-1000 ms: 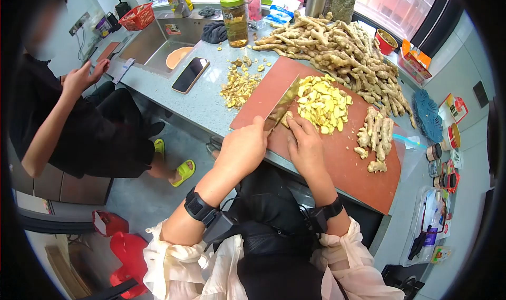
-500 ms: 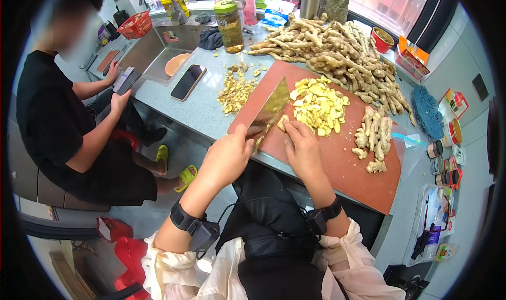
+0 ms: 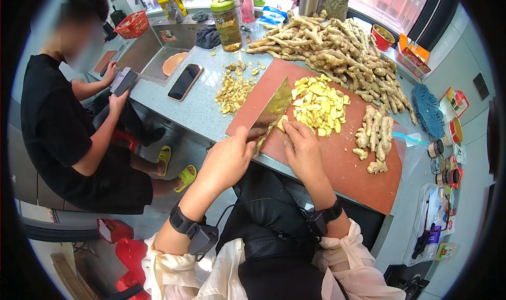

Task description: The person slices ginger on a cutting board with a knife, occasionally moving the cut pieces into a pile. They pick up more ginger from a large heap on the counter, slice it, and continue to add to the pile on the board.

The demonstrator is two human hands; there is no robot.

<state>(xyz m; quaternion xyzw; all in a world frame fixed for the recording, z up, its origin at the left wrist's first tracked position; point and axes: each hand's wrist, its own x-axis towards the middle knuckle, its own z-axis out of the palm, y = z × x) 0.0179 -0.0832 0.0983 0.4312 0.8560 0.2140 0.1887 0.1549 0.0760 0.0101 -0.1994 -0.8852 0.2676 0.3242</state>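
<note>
Your left hand (image 3: 230, 156) clenched a broad steel cleaver (image 3: 273, 107); your right hand (image 3: 304, 148) pinched a small yellow ginger piece (image 3: 282, 123), presumably steadying it.

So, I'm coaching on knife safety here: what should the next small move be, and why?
I'd probably curl the right hand more before any cut: its fingertips reach the small ginger piece on the board, close beside the knife held in the left hand.
</note>
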